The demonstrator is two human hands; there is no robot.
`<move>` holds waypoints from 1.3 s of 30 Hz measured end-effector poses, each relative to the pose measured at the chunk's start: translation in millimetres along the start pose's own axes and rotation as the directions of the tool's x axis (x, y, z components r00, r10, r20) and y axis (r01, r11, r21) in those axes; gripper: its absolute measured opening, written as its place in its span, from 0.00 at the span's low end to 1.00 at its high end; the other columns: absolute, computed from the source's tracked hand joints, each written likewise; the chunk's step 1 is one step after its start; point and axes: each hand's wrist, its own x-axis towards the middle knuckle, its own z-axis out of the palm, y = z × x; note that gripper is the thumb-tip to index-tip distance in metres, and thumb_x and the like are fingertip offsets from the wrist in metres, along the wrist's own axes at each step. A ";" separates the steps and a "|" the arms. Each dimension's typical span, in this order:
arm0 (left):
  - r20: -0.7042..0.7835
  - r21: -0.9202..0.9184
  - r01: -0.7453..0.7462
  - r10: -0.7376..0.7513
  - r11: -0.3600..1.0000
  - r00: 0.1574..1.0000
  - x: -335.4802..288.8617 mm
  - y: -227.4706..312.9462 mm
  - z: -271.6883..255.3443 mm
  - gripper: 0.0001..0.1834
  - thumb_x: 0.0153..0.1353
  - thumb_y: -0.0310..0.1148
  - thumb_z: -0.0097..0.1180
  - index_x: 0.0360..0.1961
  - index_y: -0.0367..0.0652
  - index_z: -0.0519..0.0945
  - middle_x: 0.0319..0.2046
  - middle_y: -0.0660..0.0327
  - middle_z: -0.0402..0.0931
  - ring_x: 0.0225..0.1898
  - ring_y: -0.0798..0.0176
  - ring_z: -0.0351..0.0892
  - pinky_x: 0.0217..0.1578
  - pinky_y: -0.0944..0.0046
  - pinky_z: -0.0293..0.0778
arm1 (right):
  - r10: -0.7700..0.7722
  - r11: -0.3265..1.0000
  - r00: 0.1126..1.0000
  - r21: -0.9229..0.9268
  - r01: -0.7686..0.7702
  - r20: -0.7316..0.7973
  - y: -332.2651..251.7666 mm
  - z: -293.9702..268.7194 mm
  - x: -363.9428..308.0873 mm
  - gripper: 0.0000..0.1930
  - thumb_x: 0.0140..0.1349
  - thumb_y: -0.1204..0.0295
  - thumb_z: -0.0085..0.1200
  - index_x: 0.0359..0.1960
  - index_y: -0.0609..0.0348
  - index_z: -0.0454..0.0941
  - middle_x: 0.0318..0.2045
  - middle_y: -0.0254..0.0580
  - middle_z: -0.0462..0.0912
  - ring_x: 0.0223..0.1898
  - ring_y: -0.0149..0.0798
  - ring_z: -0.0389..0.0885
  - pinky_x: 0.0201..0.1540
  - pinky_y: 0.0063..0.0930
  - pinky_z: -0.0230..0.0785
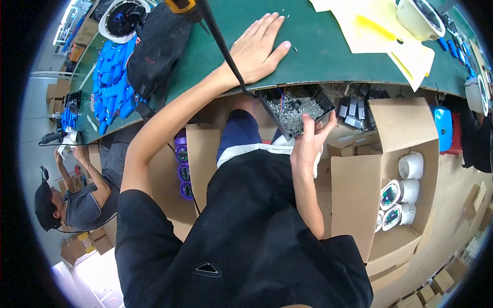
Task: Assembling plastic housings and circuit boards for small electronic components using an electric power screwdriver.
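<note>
My left hand [259, 49] lies flat on the green tabletop [328, 56], palm down, with its fingers stretched out and the thumb apart. A few tiny screws [295, 50] are scattered by its fingertips. Below the table edge, my right hand [310, 136] grips the near right side of a black tray [279, 119], thumb over the rim. Loose silvery screws [295, 112] fill much of this tray, which sits over my lap, tilted. Part of the right fingers is hidden behind the tray wall.
A yellow-and-black tool [181, 5] with a dark cord hangs above the table. Blue wrapped parts [110, 77] and a black mesh bag [159, 51] lie left, yellow sheets [380, 31] right. An open carton [354, 200] holds white housings [411, 167]. A co-worker [77, 200] sits at left.
</note>
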 end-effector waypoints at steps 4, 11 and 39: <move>-0.140 -0.077 -0.094 0.083 0.993 0.987 27.7 -3.0 22.4 0.27 0.72 0.46 0.44 0.62 0.35 0.72 0.62 0.46 0.71 0.65 0.46 0.68 0.67 0.52 0.63 | -0.015 1.000 0.999 -0.005 0.015 -0.033 5.5 8.5 -8.1 0.44 0.62 0.76 0.58 0.74 0.53 0.42 0.48 0.43 0.71 0.47 0.34 0.73 0.49 0.32 0.70; 0.000 -0.635 -0.160 0.206 0.756 0.978 44.7 -2.1 18.9 0.21 0.74 0.37 0.40 0.51 0.36 0.82 0.50 0.50 0.82 0.53 0.51 0.81 0.59 0.58 0.73 | -0.103 0.992 0.990 0.070 0.110 -0.096 16.3 11.8 -9.1 0.44 0.62 0.74 0.59 0.74 0.53 0.42 0.49 0.41 0.69 0.48 0.33 0.70 0.51 0.30 0.67; 0.447 -0.809 0.497 0.222 -0.313 0.867 20.4 79.0 7.7 0.29 0.75 0.49 0.35 0.39 0.34 0.81 0.37 0.48 0.82 0.43 0.52 0.83 0.48 0.55 0.78 | -0.167 0.986 0.968 -0.058 0.158 -0.187 -13.0 3.0 -0.1 0.41 0.63 0.77 0.57 0.73 0.55 0.45 0.44 0.36 0.71 0.41 0.25 0.71 0.31 0.18 0.62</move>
